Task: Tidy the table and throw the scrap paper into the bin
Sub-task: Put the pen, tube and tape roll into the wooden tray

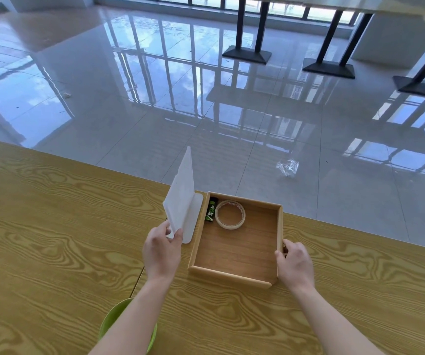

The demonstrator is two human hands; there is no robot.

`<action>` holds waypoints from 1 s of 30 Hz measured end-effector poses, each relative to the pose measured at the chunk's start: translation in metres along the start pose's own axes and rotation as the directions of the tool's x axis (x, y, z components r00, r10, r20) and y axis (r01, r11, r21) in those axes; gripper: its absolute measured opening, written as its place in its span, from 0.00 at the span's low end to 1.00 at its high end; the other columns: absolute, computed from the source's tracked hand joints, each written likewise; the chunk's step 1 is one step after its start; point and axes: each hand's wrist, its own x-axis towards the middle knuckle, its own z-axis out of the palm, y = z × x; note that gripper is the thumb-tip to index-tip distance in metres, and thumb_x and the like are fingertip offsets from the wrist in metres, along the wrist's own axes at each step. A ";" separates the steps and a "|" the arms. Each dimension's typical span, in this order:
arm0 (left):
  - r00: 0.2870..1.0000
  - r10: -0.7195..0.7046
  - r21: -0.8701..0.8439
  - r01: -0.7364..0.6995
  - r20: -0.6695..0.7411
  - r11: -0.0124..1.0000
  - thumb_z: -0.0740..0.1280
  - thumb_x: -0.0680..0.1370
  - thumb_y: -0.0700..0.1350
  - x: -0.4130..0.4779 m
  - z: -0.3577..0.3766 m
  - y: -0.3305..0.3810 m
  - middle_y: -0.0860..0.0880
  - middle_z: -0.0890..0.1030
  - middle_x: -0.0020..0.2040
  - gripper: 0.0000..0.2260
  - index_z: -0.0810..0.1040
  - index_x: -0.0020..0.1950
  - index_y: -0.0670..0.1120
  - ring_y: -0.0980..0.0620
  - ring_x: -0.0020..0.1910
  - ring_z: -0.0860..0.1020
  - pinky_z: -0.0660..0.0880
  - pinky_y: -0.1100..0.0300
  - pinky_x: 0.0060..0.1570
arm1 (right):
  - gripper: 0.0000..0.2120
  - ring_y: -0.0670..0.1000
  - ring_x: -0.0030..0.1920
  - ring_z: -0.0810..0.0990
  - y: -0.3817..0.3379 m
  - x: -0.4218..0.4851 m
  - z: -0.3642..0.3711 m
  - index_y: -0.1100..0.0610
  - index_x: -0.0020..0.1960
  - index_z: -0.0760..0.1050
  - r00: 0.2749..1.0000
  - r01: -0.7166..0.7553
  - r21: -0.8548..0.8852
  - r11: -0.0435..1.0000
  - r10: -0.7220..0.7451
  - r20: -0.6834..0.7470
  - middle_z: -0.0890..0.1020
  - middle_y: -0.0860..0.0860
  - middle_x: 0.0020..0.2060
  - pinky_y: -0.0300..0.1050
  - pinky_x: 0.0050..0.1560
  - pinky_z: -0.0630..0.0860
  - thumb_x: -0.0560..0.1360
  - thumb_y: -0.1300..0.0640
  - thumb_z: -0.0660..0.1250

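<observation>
An open wooden tray (237,275) sits on the wood-grain table (52,226) near its far edge. Inside the tray, at the far left corner, lie a roll of clear tape (230,214) and a small green and black item (211,210). My left hand (162,249) grips the near corner of a white L-shaped plastic stand (183,198), which stands upright just left of the tray. My right hand (294,262) holds the tray's right wall, fingers over the rim. No scrap paper shows on the table.
A green bowl (111,321) sits at the table's near edge, partly hidden under my left forearm. Beyond the table lies glossy tiled floor with a crumpled clear plastic wrapper (287,167). Black table legs and bases (328,66) stand far right.
</observation>
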 end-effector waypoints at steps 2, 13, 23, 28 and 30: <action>1.000 -0.021 -0.023 0.022 0.015 1.000 0.70 0.77 0.47 -0.005 0.000 -0.003 0.48 0.79 0.48 0.15 0.79 0.61 0.43 0.54 0.39 0.77 0.71 0.57 0.42 | 0.11 0.50 0.42 0.71 0.001 0.000 0.000 0.63 0.59 0.77 1.000 0.006 0.006 1.000 -0.006 0.000 0.72 0.50 0.44 0.43 0.44 0.67 0.78 0.60 0.67; 0.957 -0.138 0.013 0.139 0.255 0.990 0.67 0.77 0.48 -0.044 0.016 -0.005 0.48 0.79 0.56 0.24 0.70 0.71 0.44 0.51 0.53 0.76 0.70 0.57 0.51 | 0.21 0.57 0.58 0.77 0.004 0.000 -0.001 0.60 0.69 0.71 0.998 -0.049 0.067 0.997 0.046 0.046 0.79 0.57 0.58 0.50 0.57 0.72 0.78 0.55 0.66; 0.929 -0.090 0.113 0.052 0.358 0.992 0.65 0.77 0.48 -0.051 0.020 -0.003 0.48 0.79 0.53 0.19 0.75 0.67 0.45 0.49 0.52 0.76 0.73 0.55 0.53 | 0.16 0.50 0.46 0.73 -0.002 -0.006 -0.008 0.59 0.64 0.76 0.998 -0.046 0.065 0.997 0.043 0.051 0.75 0.49 0.45 0.43 0.46 0.69 0.77 0.60 0.67; 0.928 -0.084 0.123 0.042 0.363 0.992 0.65 0.76 0.46 -0.050 0.020 -0.001 0.46 0.79 0.51 0.18 0.76 0.65 0.44 0.47 0.51 0.76 0.74 0.52 0.53 | 0.16 0.50 0.45 0.74 -0.003 -0.009 -0.007 0.59 0.64 0.76 0.998 -0.046 0.066 0.997 0.043 0.039 0.76 0.50 0.45 0.43 0.47 0.70 0.77 0.60 0.67; 0.930 -0.073 0.117 0.033 0.359 0.993 0.65 0.76 0.46 -0.051 0.020 -0.001 0.47 0.78 0.51 0.18 0.77 0.65 0.44 0.48 0.50 0.76 0.74 0.53 0.52 | 0.15 0.50 0.45 0.74 -0.002 -0.010 -0.007 0.59 0.63 0.76 0.998 -0.045 0.060 0.997 0.043 0.036 0.75 0.50 0.44 0.43 0.45 0.70 0.77 0.61 0.67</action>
